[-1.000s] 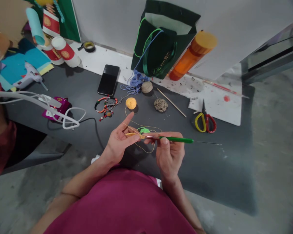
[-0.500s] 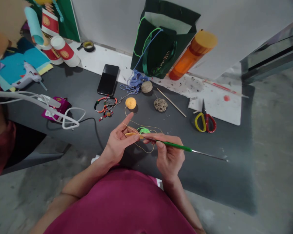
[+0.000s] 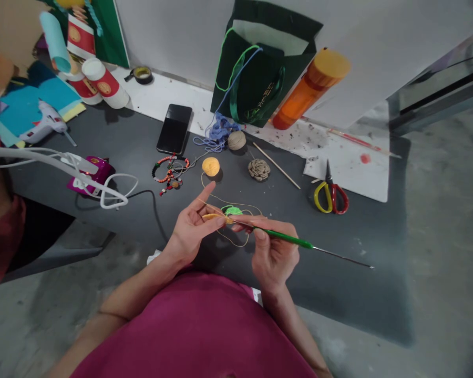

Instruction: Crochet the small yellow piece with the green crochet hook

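Note:
My left hand pinches a small yellow crochet piece between thumb and fingers, with the index finger stretched out and yellow yarn running over it. My right hand grips a green-handled crochet hook, its tip at the yellow piece and its long metal tail pointing right and down. A yellow yarn strand leads from the work to a yellow yarn ball on the dark grey table. A small green crochet bit lies just behind the hands.
On the table are a black phone, bead bracelets, a tan yarn ball, a woven rosette, a wooden stick, scissors, an orange bottle and a dark green bag. A glue gun and white cable lie left.
The hook's tail has swung downward to the right while its tip stays at the yellow piece. My right hand has shifted slightly lower. My left hand holds still.

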